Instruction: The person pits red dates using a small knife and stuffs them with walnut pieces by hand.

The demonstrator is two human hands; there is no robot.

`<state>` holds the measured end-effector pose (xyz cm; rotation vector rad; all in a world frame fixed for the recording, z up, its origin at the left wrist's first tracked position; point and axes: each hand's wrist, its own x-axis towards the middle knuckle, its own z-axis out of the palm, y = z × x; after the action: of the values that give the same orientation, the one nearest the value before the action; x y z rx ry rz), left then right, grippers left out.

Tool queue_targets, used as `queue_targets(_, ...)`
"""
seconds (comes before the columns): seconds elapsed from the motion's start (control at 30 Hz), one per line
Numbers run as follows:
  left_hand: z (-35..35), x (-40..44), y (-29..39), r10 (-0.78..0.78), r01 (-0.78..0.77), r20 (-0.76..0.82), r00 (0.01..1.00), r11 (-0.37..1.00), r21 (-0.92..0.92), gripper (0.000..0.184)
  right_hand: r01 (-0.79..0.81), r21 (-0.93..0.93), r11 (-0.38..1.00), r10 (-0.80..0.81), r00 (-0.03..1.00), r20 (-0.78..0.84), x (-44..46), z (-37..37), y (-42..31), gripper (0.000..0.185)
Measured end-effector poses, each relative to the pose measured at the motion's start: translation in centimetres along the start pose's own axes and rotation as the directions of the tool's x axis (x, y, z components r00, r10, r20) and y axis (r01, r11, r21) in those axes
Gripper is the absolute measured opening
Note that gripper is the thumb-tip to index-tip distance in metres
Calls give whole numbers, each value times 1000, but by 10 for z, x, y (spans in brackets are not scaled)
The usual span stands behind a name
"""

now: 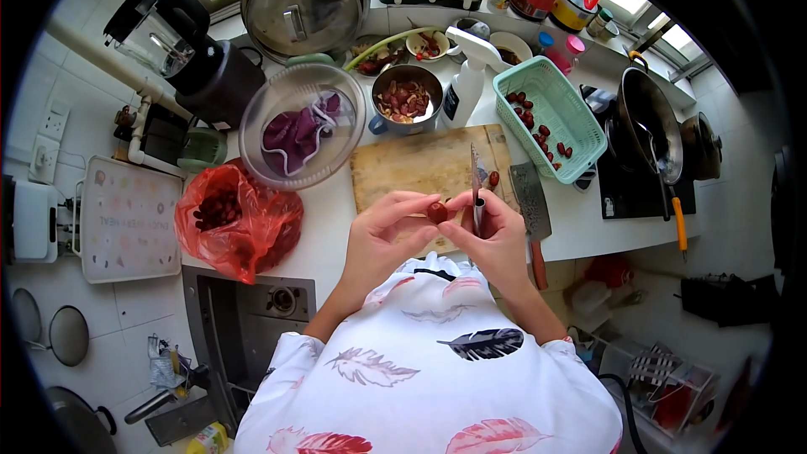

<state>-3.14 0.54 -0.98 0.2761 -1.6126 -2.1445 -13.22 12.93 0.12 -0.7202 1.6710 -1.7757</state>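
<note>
A red date (437,212) is pinched between the fingertips of my left hand (388,227). My right hand (494,240) is closed round the metal handle of a small knife (476,172), its blade pointing away from me. The right fingertips are close beside the date; whether they touch it I cannot tell. Both hands are over the near part of a wooden cutting board (399,164). A couple of whole dates (493,178) lie on the board just past the right hand. Along the board's right edge rests a cleaver (530,197) with a wooden handle.
Behind the board stands a mug (407,128) with cut date pieces, beside a white spray bottle (464,88). At right are a green basket (580,122) holding several dates and a wok (639,109). A plastic bowl (252,151) and red bag (269,235) stand left, above the sink (202,319).
</note>
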Motion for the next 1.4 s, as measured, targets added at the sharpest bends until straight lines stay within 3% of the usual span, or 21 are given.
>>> queue_targets(0.13,-4,-3,-6,78,-78,-7,997,997,28,27,-10,-85,996,6,999,-53,-6,5,-15,20)
queue_targets(0.2,-4,-4,-5,30,-30,17,999,999,-42,25,42,-195,980,-34,998,44,-7,0,-17,22)
queue_targets(0.43,-1,-7,0,99,-103,44,994,990,92,26,-17,-163,986,29,997,70,-9,2,-8,20)
queue_targets(0.5,-2,-8,9,27,-30,94,995,999,28,28,-130,164,978,119,990,79,-8,6,-12,19)
queue_targets(0.6,-2,-12,18,9,-16,78,997,996,89,31,-256,201,946,229,962,149,-8,3,-18,18)
queue_targets(0.73,-5,-15,19,9,-18,63,998,990,139,34,-171,105,980,159,981,114,-12,6,-24,18)
queue_targets(0.93,-3,-16,21,36,-41,50,998,993,110,28,-179,-34,983,182,977,114,-16,3,-29,15)
queue_targets(1.03,2,-16,23,48,-51,17,999,974,220,25,-189,-42,981,192,976,99,-16,4,-31,16)
queue_targets(1.1,6,-17,23,177,-164,-1,984,912,375,24,-60,-212,975,73,996,54,-17,3,-28,17)
queue_targets(1.23,5,-17,24,194,-196,43,980,908,370,22,32,-334,942,-9,998,70,-18,6,-36,19)
queue_targets(1.3,5,-17,28,267,-273,91,959,797,538,21,89,-363,927,-70,995,64,-17,8,-36,19)
queue_targets(1.4,3,-17,30,243,-269,121,962,801,535,18,74,-389,918,-33,993,113,-16,2,-36,19)
